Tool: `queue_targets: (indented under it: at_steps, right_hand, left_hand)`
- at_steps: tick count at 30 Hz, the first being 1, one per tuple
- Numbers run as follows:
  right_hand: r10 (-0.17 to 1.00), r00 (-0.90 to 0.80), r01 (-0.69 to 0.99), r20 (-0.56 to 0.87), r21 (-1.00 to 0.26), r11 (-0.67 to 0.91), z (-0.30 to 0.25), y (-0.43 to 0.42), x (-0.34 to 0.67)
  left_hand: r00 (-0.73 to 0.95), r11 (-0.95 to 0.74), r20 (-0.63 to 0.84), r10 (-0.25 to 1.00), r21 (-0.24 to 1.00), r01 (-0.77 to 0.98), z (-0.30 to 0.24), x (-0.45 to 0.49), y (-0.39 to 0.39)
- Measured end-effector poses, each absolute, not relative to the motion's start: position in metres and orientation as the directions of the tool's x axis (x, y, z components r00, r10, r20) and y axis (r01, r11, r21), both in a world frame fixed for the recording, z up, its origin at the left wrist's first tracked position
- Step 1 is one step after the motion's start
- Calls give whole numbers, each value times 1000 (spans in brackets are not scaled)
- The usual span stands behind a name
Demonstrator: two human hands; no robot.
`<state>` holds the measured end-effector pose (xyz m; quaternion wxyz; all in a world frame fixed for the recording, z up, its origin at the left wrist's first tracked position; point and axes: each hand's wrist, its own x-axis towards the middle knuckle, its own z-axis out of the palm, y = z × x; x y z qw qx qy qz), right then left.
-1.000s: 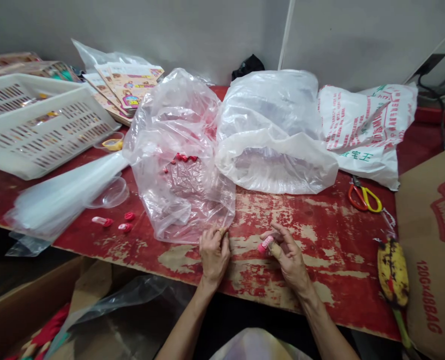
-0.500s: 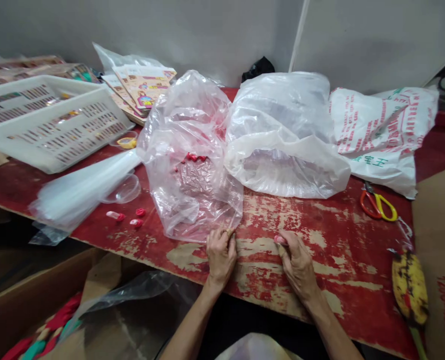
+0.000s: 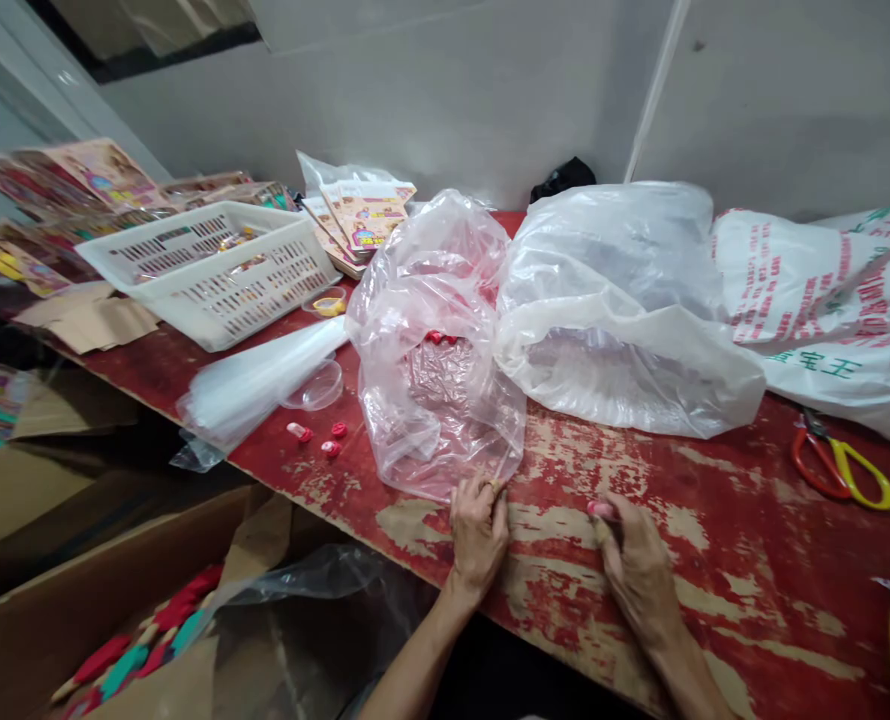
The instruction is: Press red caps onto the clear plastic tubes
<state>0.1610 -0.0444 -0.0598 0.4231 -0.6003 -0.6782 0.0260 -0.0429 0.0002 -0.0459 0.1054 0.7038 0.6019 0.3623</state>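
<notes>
At the front corner of a clear plastic bag (image 3: pixel 445 445), my left hand (image 3: pixel 479 535) rests with its fingers curled together. Whatever those fingers hold, if anything, is hidden. Between the thumb and fingers of my right hand (image 3: pixel 638 560) is a small pink-red piece (image 3: pixel 602 509), held just above or on the worn red table (image 3: pixel 557 600); its far end is covered by the fingers. Several red bits show through the clear bag. To the bag's left lie three small pieces, among them a red-and-pale one (image 3: pixel 299 432) and a red one (image 3: pixel 330 449).
A white bulky bag (image 3: pixel 625 390), a printed sack (image 3: pixel 812 300) and red-yellow scissors (image 3: pixel 842 465) stand or lie on the right. Leftward are clear sleeves (image 3: pixel 257 375), a round plastic lid (image 3: pixel 317 388), a white basket (image 3: pixel 242 300) and printed cards (image 3: pixel 366 215). Below is an open carton (image 3: pixel 115 570).
The view has turned left, so everything sits further right and more cartons and packs show at the left. Both hands keep about the same pose and place on the table.
</notes>
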Motion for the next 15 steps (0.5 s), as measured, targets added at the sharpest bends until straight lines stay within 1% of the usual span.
queue_targets:
  at_steps: [2,5,8,9,12,15]
  right_hand:
    - [846,51,803,530,-526,281,-61,-42,161]
    - [830,89,803,551,-532,268,-62,-41,161]
    - [842,7,821,540,-483,303,-63,-41,162]
    - [844,-2,821,536,-481,307,-63,-41,162]
    - [832,41,811,553,-504,295,-63,-42,162]
    - [835,-23,822,550,-465,329,-60,-42,160]
  left_hand:
    - [-1,-250,389,921,594,764,-45,-43,0]
    - [-19,-241,385,923,616,750,-44,-43,-1]
    - [-41,-228,383,923,628,744,-43,-43,-1]
    - [-43,-228,384,922,629,743,-43,-43,-1]
    - [-42,-232,384,923,637,735,-43,-43,-1]
    - [-54,-222,378,924,647,729,-44,-43,-1]
